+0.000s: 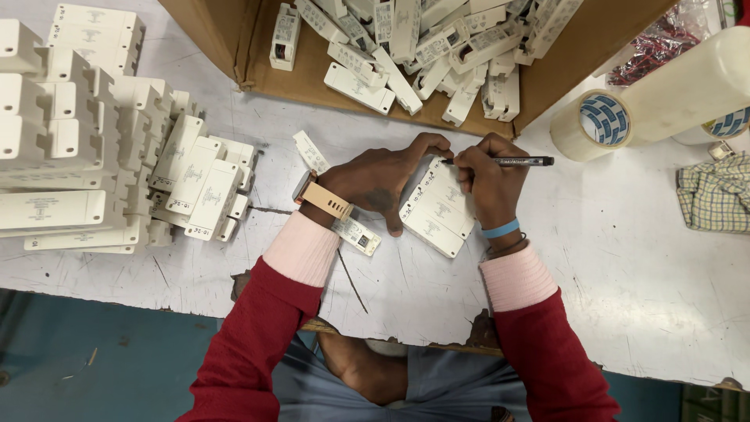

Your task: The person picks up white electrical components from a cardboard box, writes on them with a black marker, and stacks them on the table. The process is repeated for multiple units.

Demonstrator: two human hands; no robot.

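My left hand (383,181) presses down on a small group of white plastic casings (437,209) lying side by side on the white worktable (625,258), thumb at their lower edge and fingers curled over the top. My right hand (488,184) grips a black pen (508,162), tip pointing left onto the top of the casings. A tan watch sits on my left wrist and a blue band on my right. Another white casing (357,234) lies partly under my left wrist.
Stacks of white casings (94,148) fill the left of the table. An open cardboard box (547,86) of loose casings stands at the back. Tape rolls (601,123) lie at the right, above a checked cloth (715,194).
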